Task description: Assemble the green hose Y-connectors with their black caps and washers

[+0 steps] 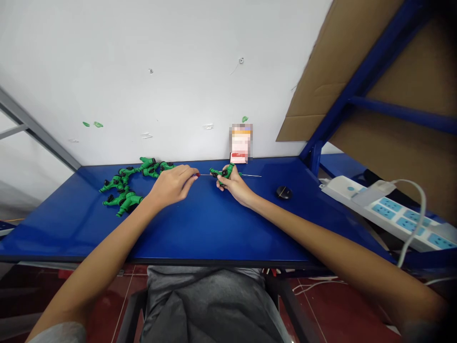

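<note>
My right hand [235, 184] is closed around a green plastic Y-shaped hose splitter with black valve knobs [225, 174], held just above the table. My left hand [174, 185] pinches the red end of a thin metal rod [205, 175], most of its grip hidden by the fingers. The rod runs level toward the splitter. On the splitter's far right side a thin metal length pokes out beyond my right hand; whether it is the same rod I cannot tell. Several similar green splitters [130, 200] lie in a loose cluster left of my left hand.
The blue table [214, 228] meets a white wall [178, 95]. A phone-like object with a blurred screen [241, 145] leans there. A round black object [283, 192] lies right of my right hand. Farther right are a white power strip [385, 209], its cable and a blue frame [316, 159].
</note>
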`<state>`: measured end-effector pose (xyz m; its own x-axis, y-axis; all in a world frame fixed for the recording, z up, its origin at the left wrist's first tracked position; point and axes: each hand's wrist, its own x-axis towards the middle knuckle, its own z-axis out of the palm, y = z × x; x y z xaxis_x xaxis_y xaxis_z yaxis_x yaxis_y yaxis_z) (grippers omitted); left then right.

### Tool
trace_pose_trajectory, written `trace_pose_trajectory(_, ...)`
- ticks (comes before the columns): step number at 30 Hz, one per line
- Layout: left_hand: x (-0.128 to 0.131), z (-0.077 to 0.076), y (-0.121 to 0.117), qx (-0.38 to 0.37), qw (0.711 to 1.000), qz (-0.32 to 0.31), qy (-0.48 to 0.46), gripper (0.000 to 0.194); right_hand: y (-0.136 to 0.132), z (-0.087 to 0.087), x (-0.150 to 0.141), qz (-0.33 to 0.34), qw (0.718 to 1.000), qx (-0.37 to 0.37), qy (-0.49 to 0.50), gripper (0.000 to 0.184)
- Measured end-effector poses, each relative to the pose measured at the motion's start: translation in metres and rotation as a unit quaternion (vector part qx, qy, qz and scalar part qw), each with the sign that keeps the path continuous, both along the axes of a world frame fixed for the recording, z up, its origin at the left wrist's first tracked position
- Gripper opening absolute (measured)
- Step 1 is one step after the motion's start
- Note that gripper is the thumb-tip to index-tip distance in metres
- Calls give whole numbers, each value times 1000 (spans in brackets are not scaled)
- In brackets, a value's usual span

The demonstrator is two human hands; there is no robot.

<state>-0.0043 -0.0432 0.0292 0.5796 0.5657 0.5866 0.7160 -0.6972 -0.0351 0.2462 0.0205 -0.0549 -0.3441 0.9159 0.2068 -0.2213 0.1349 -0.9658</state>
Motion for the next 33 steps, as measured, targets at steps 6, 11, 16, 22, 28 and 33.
trace_pose_trajectory(6, 6, -14, 1, -63, 991, 115, -21, 37, 0, -4, 1, -27, 997, 64, -43, 44)
trace_pose_trajectory(11, 8, -14, 3, -154, 977, 136, -50, 43, 3, -3, 4, -48, 991, 102, -71, 42)
trace_pose_trajectory(16, 10, -10, -1, -169, 977, 91, -97, 30, 4, -5, 4, -54, 988, 119, -87, 41)
trace_pose_trajectory(22, 9, -13, 2, -178, 966, 160, -96, 37, 5, -6, 3, -59, 987, 121, -87, 40)
trace_pose_trajectory(28, 11, -14, 1, -188, 969, 114, -110, 32, 3, -2, 4, -53, 992, 94, -68, 44)
trace_pose_trajectory(33, 14, -16, 0, -193, 958, 199, -70, 44, 1, 0, 3, -52, 992, 94, -70, 45)
